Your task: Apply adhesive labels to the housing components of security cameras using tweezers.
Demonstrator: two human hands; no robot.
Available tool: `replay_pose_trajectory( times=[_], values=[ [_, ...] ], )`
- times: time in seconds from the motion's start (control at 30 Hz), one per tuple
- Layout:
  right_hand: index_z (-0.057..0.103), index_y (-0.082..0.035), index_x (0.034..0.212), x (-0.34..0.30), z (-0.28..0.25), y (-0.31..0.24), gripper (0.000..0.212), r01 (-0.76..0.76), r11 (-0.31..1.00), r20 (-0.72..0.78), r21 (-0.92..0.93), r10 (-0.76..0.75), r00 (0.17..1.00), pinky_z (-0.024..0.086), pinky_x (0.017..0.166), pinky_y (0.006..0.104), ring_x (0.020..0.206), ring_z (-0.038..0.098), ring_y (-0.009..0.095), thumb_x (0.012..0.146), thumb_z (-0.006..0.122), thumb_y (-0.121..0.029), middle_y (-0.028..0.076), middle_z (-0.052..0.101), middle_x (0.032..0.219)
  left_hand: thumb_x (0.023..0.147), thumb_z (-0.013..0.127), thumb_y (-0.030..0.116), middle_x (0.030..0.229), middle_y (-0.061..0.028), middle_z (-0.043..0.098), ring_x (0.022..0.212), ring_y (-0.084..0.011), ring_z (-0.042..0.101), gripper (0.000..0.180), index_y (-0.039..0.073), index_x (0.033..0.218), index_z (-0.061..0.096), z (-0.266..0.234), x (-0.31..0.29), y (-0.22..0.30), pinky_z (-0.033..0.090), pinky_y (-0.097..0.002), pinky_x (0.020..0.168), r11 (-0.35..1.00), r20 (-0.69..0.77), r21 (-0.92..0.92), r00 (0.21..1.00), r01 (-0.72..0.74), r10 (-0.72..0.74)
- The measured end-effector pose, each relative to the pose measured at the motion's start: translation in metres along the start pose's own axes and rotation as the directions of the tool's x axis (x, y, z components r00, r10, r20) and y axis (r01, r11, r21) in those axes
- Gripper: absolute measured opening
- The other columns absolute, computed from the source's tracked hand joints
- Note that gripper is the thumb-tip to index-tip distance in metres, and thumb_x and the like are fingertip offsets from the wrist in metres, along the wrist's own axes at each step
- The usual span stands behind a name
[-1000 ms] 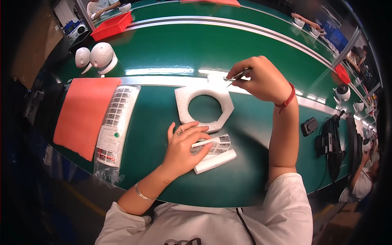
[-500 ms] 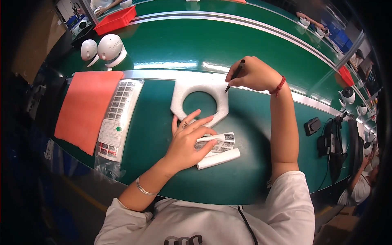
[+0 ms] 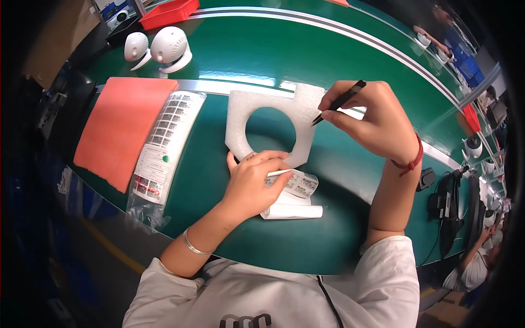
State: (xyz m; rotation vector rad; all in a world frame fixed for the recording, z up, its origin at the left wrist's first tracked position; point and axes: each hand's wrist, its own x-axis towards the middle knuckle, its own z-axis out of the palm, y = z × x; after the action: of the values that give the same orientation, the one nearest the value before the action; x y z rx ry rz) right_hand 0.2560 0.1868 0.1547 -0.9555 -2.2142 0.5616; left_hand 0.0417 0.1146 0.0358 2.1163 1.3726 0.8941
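Foam block (image 3: 235, 117) at about 9 o'clock from the right hand (image 3: 377, 117)

White, with a round hole through it and nearly as wide as it is tall, the block lies on a green worktop (image 3: 339, 240) in front of the person. The right thumb and fingers are grasping a slim black tool (image 3: 349, 94). Its long axis slants from between 1 and 2 o'clock down to between 7 and 8, putting its point at the block's right edge, at 3 o'clock from the hole; contact cannot be told. The left hand (image 3: 251, 186) is nearer, its fingers over the block's lower rim at 6 o'clock from the hole. Its thumb is at a printed label sheet (image 3: 302, 183), at 3 o'clock from that hand; whether it pinches or merely presses cannot be told. At 4 o'clock lies a white roll (image 3: 298, 212), pointing 9 to 3
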Motion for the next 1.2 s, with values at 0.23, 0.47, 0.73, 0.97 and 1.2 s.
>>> replay_pose_trajectory(
  times=[0.23,0.47,0.73,0.97,1.2],
  values=[
    [0.063,0.007,0.084,-0.004,-0.003,-0.022,0.010,-0.029,0.995,-0.087,0.095,0.037,0.996,0.055,0.071,0.0263,0.078,0.069,0.017,0.076,0.069,0.006,0.011,0.068,0.083,0.085,0.065,0.024,0.110,-0.0014,0.064,0.097,-0.0256,0.061,0.012,0.013,0.088,0.069,-0.003,-0.003,0.003,0.024,-0.0599,0.094,1.000,-0.023,0.005,1.000,0.018,-0.018],
    [0.061,0.004,0.099,-0.005,-0.012,-0.035,0.016,-0.059,0.975,-0.409,0.214,0.144,0.901,0.048,0.076,0.0199,0.084,0.063,0.011,0.084,0.066,0.005,0.010,0.068,0.095,0.086,0.065,0.025,0.103,-0.0007,0.066,0.091,-0.0229,0.060,0.014,0.012,0.090,0.067,-0.013,-0.006,0.002,0.027,-0.0503,0.091,0.994,0.038,0.077,0.996,0.083,-0.086],
    [0.061,0.008,0.097,-0.017,-0.018,-0.043,0.018,-0.001,0.985,-0.394,0.172,0.070,0.917,0.052,0.081,0.0248,0.090,0.066,0.017,0.080,0.064,0.014,0.014,0.067,0.094,0.086,0.064,0.023,0.095,0.0014,0.063,0.094,-0.0242,0.058,0.011,0.011,0.087,0.066,-0.009,-0.009,0.002,0.024,-0.0611,0.093,0.998,-0.027,0.051,0.999,0.024,-0.022],
    [0.066,0.004,0.085,-0.010,-0.006,-0.043,0.017,-0.001,0.996,-0.355,-0.085,-0.029,0.935,0.053,0.069,0.0253,0.076,0.069,0.016,0.071,0.065,0.014,0.009,0.069,0.080,0.084,0.066,0.023,0.094,0.0002,0.065,0.088,-0.0243,0.059,0.010,0.013,0.084,0.067,-0.008,-0.010,0.001,0.027,-0.0525,0.089,0.998,-0.063,0.053,0.998,0.021,-0.018],
    [0.066,0.002,0.082,-0.009,-0.013,-0.035,0.014,0.060,0.985,-0.265,-0.164,-0.102,0.959,0.053,0.067,0.0262,0.074,0.070,0.021,0.070,0.068,0.009,0.011,0.069,0.078,0.084,0.067,0.023,0.094,0.0008,0.065,0.088,-0.0232,0.058,0.011,0.012,0.084,0.066,-0.006,-0.010,0.002,0.026,-0.0534,0.090,0.997,-0.046,0.069,0.999,-0.021,0.024]
  ],
)
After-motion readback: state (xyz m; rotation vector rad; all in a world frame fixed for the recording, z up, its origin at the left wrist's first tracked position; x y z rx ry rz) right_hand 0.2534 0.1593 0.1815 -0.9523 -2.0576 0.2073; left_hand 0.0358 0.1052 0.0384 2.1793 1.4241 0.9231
